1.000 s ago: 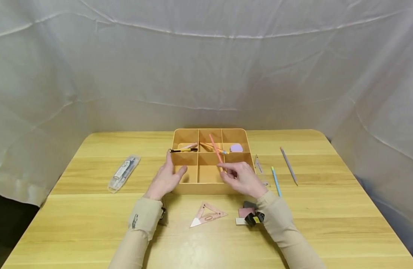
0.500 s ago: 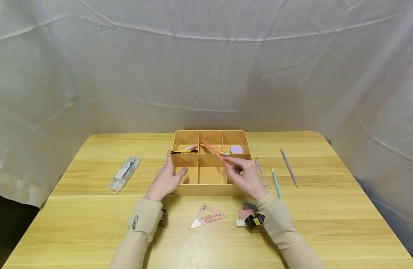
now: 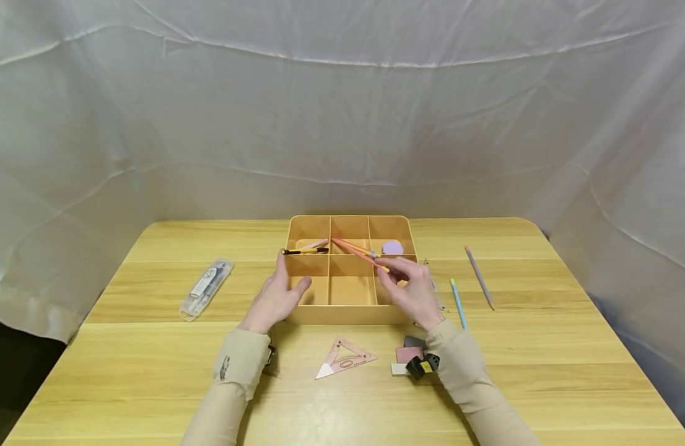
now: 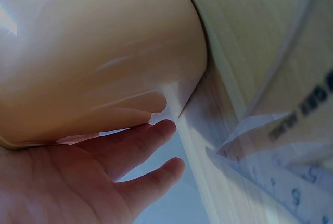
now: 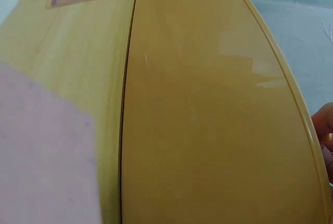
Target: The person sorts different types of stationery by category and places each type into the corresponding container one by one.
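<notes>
A yellow-orange organizer [image 3: 348, 314] with several compartments stands mid-table. My right hand [image 3: 412, 291] pinches the yellow-tipped end of a coral pencil [image 3: 358, 253] between thumb and fingers. The pencil's far end overlaps the back middle compartment, beside an orange pencil [image 3: 367, 250]. My left hand [image 3: 272, 297] rests at the organizer's left side, thumb over the front left compartment. In the left wrist view, its loosely extended fingers [image 4: 156, 138] lie along the outer wall [image 4: 104, 62]. The right wrist view has mostly the front wall [image 5: 208, 104], with fingertips [image 5: 325, 122] at the edge.
A black-and-yellow pen [image 3: 306, 251] lies across the back left compartment; a lilac rounded object [image 3: 392, 248] sits back right. A pink set square [image 3: 345, 359] and eraser-like blocks [image 3: 408, 354] lie in front. Blue [image 3: 458, 303] and purple pencils [image 3: 479, 277] lie right, a clear case [image 3: 205, 289] left.
The coral pencil has swung leftward and lowered from a steep angle to lie nearly alongside the orange pencil. My right hand has shifted slightly right; the left hand stays in place.
</notes>
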Demonstrator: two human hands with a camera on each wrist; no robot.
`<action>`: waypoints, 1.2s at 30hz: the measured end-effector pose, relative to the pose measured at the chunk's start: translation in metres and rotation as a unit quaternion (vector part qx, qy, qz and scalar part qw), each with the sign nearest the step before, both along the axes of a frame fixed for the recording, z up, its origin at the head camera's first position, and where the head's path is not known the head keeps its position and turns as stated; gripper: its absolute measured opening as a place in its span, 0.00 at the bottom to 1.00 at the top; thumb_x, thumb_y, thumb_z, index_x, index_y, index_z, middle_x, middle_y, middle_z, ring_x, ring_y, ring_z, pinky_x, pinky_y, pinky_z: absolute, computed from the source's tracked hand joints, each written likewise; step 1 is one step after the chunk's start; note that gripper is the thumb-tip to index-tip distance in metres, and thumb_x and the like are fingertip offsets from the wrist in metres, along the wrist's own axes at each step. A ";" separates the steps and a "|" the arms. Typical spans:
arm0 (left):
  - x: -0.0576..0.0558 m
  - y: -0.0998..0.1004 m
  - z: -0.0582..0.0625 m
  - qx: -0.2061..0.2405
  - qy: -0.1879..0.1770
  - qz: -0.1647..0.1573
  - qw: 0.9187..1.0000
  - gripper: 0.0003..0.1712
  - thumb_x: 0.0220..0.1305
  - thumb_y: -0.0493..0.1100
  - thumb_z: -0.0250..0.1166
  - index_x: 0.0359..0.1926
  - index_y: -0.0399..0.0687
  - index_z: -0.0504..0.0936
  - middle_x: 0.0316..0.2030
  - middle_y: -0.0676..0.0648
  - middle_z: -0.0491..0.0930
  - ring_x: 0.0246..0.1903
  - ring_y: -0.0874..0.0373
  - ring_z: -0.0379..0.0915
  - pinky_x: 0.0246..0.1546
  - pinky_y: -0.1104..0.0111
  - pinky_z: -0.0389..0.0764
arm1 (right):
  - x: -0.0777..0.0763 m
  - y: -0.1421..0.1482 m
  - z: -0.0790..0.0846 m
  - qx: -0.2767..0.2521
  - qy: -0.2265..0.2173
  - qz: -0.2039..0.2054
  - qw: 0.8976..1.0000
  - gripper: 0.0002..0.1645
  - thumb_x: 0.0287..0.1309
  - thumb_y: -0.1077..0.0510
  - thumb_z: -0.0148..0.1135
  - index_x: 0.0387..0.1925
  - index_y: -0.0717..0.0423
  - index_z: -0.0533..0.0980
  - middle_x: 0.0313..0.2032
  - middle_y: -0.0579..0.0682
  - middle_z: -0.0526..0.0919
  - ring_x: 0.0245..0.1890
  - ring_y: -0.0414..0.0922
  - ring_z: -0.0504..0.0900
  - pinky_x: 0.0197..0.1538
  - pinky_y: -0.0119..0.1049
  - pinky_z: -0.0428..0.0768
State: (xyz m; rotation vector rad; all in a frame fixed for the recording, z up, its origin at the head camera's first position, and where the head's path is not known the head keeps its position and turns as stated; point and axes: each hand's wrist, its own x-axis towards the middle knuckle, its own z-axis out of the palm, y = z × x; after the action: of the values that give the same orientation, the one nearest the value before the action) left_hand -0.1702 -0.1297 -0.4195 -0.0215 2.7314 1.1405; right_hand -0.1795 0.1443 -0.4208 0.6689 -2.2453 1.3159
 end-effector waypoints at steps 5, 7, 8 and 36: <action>0.000 0.001 0.000 -0.002 -0.002 0.001 1.000 0.56 0.74 0.60 0.53 0.79 0.39 0.26 0.76 0.29 0.52 0.75 0.33 0.53 0.76 0.43 0.57 | 0.001 0.000 0.001 0.004 0.004 0.002 1.000 0.11 0.55 0.71 0.68 0.41 0.64 0.86 0.30 0.54 0.89 0.26 0.29 0.76 0.29 0.25 0.80; 0.000 0.000 0.000 -0.002 -0.001 0.001 1.000 0.56 0.74 0.60 0.53 0.79 0.39 0.26 0.76 0.29 0.53 0.75 0.33 0.53 0.76 0.43 0.57 | 0.001 0.000 0.001 0.001 0.003 0.004 1.000 0.11 0.55 0.71 0.67 0.41 0.64 0.86 0.29 0.54 0.88 0.26 0.29 0.76 0.29 0.25 0.80; 0.000 0.000 0.000 -0.002 -0.001 0.001 1.000 0.56 0.74 0.60 0.53 0.79 0.39 0.26 0.76 0.29 0.53 0.75 0.33 0.53 0.76 0.43 0.57 | 0.001 0.000 0.000 -0.003 0.002 0.004 1.000 0.11 0.55 0.72 0.67 0.41 0.64 0.86 0.29 0.55 0.88 0.26 0.30 0.77 0.29 0.25 0.80; -0.001 -0.001 0.000 -0.003 -0.007 0.001 1.000 0.56 0.74 0.59 0.53 0.79 0.39 0.25 0.77 0.29 0.49 0.76 0.33 0.50 0.77 0.44 0.55 | -0.011 0.105 0.033 0.199 -0.234 -0.122 0.944 0.16 0.67 0.60 0.59 0.49 0.69 0.79 0.35 0.63 0.85 0.31 0.46 0.80 0.33 0.32 0.75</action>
State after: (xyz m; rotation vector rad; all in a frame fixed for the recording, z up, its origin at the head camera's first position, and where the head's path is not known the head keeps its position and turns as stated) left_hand -0.1710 -0.1304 -0.4197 -0.0340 2.7242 1.1274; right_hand -0.1908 0.2490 -0.3882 0.1934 -2.9107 0.9774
